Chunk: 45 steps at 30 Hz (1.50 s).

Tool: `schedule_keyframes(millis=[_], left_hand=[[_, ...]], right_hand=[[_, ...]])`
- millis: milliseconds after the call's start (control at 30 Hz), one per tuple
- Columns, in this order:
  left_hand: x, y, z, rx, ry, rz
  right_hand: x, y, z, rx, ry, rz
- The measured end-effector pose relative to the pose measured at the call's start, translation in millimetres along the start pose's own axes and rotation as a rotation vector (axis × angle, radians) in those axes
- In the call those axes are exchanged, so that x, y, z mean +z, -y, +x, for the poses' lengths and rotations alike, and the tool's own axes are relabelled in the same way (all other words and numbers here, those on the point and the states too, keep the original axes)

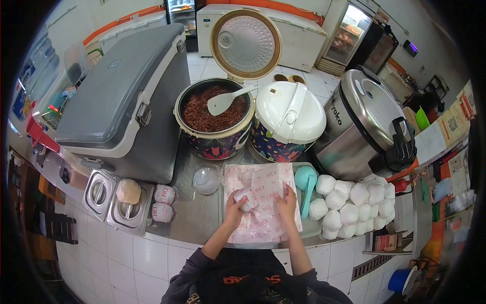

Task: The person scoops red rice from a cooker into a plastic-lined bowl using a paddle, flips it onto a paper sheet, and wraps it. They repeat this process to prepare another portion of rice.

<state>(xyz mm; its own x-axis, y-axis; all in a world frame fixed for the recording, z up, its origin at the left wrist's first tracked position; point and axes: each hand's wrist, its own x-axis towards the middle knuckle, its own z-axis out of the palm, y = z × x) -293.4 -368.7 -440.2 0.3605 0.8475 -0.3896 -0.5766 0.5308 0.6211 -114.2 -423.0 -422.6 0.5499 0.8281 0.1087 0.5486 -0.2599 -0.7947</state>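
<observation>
My left hand (235, 208) is closed round a small printed paper bundle (247, 200), over a stack of pink-printed wrapping paper (260, 177). On the right side of that stack, my right hand (286, 204) rests with its fingers apart. A turquoise scoop (305, 179) lies just right of the paper. Left of it is a clear rounded plastic item (206, 181). Two wrapped bundles (164, 194) printed with letters sit farther left. Many white wrapped balls (349, 214) are piled at the right.
Behind the paper stand an open cooker (214, 147) of dark reddish rice with a white paddle (221, 104), a closed white-lidded cooker (291, 111) and a large steel cooker (354, 126). At left are a grey cooler (121, 91) and lidded steel containers (132, 215).
</observation>
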Motion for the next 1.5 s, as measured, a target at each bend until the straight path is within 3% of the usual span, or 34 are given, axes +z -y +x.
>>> schedule_keyframes(millis=[67,167,367,400,500,667,800,1100,1167,1200,1267,1367,1433,1500], left_hand=[[1.0,0.6,-0.6,0.008,0.014,0.014],[-1.9,1.4,1.3,-0.02,0.041,0.017],[-9.6,0.2,-6.0,-0.004,0.024,-0.099],[-11.2,2.7,-5.2,0.007,0.021,-0.066],[-10.0,7.5,0.2,0.041,0.012,0.014],[3.3,0.7,-9.2,0.136,0.036,0.25],[18.9,-11.7,-27.1,0.199,0.036,0.377],[10.7,-34.1,-50.5,0.21,-0.073,0.441],[12.0,-53.1,-71.0,0.124,-0.147,0.296],[3.0,-53.7,-77.0,0.187,-0.154,0.237],[-24.8,-51.8,-98.0,0.316,-0.172,0.13],[-61.0,-68.6,-138.1,0.409,-0.511,0.053],[-122.0,-58.2,-144.7,0.532,-0.82,-0.015],[-146.3,-67.4,-145.1,0.621,-0.912,-0.042]], right_hand=[[-4.2,2.3,9.5,0.179,0.072,0.248],[12.0,-35.1,23.5,0.039,0.277,0.125],[-36.7,-22.7,28.5,0.24,0.121,-0.145],[-44.1,0.0,29.4,0.316,0.164,-0.339],[-37.2,23.5,15.5,-0.217,-0.277,-0.429],[4.4,53.0,-32.2,-0.333,0.261,0.11],[16.0,75.6,-45.7,-0.039,0.393,0.484],[41.2,103.6,-46.6,0.067,0.4,0.752],[47.4,112.1,-53.7,0.012,0.506,0.706],[50.9,115.1,-58.0,-0.017,0.563,0.682],[47.9,107.4,-59.4,-0.27,0.653,0.392],[30.8,85.1,-55.8,-0.486,0.68,-0.06],[28.6,63.7,-61.3,-0.588,0.619,-0.396],[44.3,48.1,-66.6,-0.617,0.605,-0.434]])
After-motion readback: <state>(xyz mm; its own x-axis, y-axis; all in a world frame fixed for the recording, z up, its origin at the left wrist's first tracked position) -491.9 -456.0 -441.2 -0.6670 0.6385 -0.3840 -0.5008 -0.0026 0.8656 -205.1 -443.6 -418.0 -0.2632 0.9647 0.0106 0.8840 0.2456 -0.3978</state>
